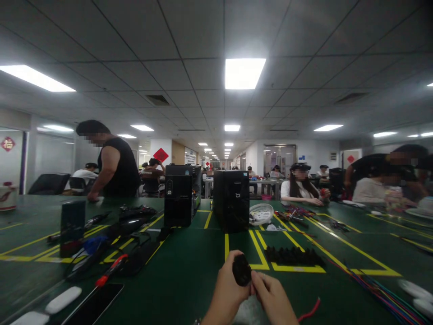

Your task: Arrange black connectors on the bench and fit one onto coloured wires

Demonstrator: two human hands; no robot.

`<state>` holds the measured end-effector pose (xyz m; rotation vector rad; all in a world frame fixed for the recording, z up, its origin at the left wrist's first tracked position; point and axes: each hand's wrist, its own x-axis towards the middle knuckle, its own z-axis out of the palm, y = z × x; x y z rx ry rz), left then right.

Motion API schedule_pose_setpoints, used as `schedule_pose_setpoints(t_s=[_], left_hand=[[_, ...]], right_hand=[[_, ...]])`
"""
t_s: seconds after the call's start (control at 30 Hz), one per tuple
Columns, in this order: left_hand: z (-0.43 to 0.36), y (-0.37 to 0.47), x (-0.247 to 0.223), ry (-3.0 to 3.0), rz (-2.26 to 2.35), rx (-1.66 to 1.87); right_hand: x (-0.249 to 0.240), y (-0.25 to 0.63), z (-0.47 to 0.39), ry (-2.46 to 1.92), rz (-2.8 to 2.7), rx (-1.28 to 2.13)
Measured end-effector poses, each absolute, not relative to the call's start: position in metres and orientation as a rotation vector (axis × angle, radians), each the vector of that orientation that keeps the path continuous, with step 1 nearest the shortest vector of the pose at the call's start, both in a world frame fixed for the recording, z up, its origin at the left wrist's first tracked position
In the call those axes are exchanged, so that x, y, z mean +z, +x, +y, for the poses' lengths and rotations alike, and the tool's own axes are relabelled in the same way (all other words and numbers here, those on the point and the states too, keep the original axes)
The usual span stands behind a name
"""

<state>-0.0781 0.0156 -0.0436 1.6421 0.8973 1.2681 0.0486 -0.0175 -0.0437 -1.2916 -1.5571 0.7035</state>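
My left hand (226,291) is closed around a small black rounded part (241,270), held up over the green table near its front edge. The part's exact kind is too dark to make out. Pinched together at its lower right edge are the fingertips of my right hand (275,298); whatever lies between them is hidden. Just beyond my hands, to the right, a row of similar-looking black pieces (294,256) sits inside a yellow taped outline. A short red wire (310,311) lies to the right of my right hand.
Two black computer cases (232,201) stand mid-table, beside a white basket (261,214). At left lie a red-handled screwdriver (111,270), a phone (98,303) and black tools. Coloured wires (382,289) run along the right. Other people work around the table.
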Motion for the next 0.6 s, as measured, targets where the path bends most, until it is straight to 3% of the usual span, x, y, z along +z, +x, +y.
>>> schedule_pose_setpoints(t_s=[0.6], left_hand=[[0.010, -0.075, -0.066, 1.558, 0.820, 1.309]], right_hand=[[-0.058, 0.049, -0.025, -1.378, -1.645, 0.635]])
